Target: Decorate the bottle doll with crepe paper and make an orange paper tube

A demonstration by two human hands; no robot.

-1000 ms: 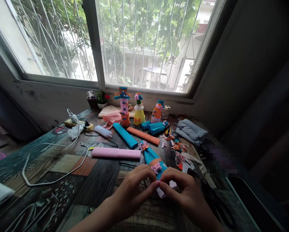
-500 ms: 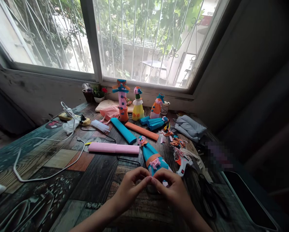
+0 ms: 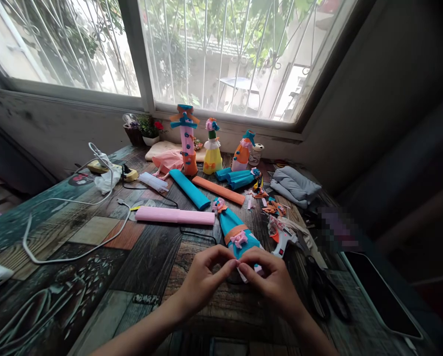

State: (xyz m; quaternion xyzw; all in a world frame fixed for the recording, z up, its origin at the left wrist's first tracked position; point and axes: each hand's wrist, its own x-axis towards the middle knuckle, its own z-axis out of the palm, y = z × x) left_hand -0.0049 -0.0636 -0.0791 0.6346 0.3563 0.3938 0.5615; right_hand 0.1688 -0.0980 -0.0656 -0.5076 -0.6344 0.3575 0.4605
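My left hand [image 3: 205,278] and my right hand [image 3: 271,279] meet fingertip to fingertip over the table's near middle, pinching a small pale pink paper piece [image 3: 248,271] between them. Just beyond my fingers lies a blue paper-wrapped bottle doll [image 3: 233,228] with an orange band and a pink bow. Right of it rests a white glue gun [image 3: 281,239] with an orange trigger.
Pink [image 3: 175,215], blue [image 3: 189,188] and orange [image 3: 218,190] paper rolls lie mid-table. Three decorated bottle dolls [image 3: 186,141] stand by the window. White cable [image 3: 73,232] loops at left. Black scissors [image 3: 323,291], a dark tablet [image 3: 380,294] and folded grey cloth [image 3: 294,184] sit at right, with paper scraps [image 3: 271,208].
The view has tilted down slightly, so everything sits lower in frame than before. My hands stay joined on the small paper piece, fingers shifting slightly.
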